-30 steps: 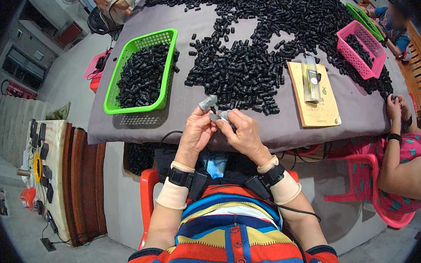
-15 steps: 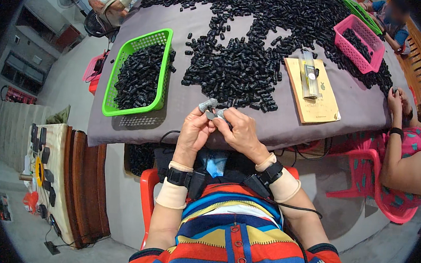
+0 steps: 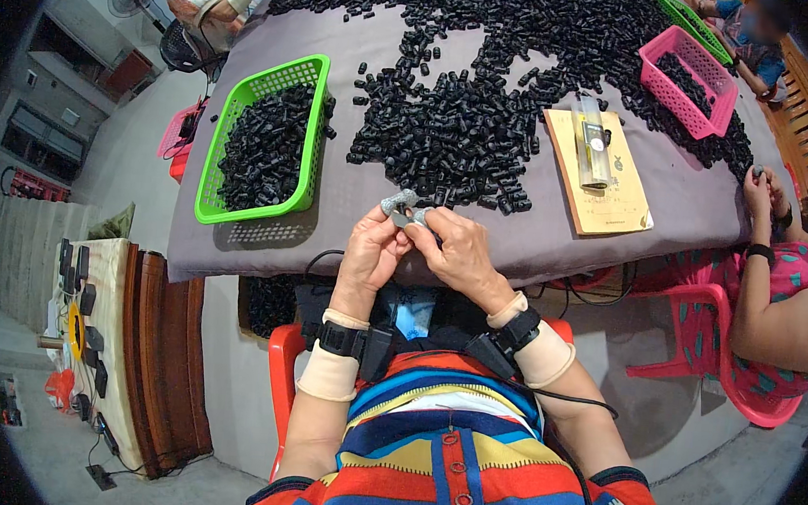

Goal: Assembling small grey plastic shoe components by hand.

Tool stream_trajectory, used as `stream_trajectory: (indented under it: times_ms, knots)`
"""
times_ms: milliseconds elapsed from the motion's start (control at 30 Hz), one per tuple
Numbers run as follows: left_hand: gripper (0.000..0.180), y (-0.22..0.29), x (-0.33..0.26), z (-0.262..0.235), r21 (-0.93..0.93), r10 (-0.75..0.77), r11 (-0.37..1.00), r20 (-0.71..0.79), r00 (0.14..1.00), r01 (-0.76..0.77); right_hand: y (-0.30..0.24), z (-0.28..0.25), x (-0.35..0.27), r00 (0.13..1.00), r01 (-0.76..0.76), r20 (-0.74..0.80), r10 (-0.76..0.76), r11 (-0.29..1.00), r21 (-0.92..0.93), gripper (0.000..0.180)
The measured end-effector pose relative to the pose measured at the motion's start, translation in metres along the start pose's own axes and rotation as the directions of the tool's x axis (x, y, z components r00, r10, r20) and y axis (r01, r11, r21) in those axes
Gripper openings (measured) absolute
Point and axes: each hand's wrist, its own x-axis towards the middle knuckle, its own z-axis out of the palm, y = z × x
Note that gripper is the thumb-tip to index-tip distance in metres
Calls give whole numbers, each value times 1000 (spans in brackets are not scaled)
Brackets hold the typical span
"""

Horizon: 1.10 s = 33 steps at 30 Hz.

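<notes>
Small dark piece (image 3: 400, 220), one: located between your hands, above the near edge of the tabletop (image 3: 556, 255), short of the black cylinder heap (image 3: 441, 141). Left hand (image 3: 371, 250): pinched closed on it. Right hand (image 3: 462, 257): fingers curled close beside; its hold you could not tell. Steady left pinch, light right fingertips probably served best.

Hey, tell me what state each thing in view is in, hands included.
Left hand: fingertips closed on a small grey piece.
Right hand: fingers bent, tips meeting the left hand's.
Black pieces: loose, heaped and scattered.
Large green basket: open-topped, holding black pieces.
Right-side pink basket: open-topped, holding black pieces.
Yellow booklet: flat, apparently closed, clear case on top.
</notes>
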Motion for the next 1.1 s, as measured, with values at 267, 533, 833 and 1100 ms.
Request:
stream_trajectory:
  times_ms: [267,533,833,1100]
  knots:
    - [21,-1,1,3,30,14,999,-31,999,-13,-2,1,1,1000,-7,1,7,1000,-29,22]
    - [21,0,1,4,56,11,998,-43,999,-8,-3,3,0,1000,-3,-18,3,999,-52,22]
    - [22,0,1,-1,58,0,998,-19,1000,1,-3,4,1,999,13,-28,-15,998,-54,23]
    - [22,-1,3,-3,115,10,993,-28,1000,-7,-4,6,1,999,-7,-37,5,997,-73,23]
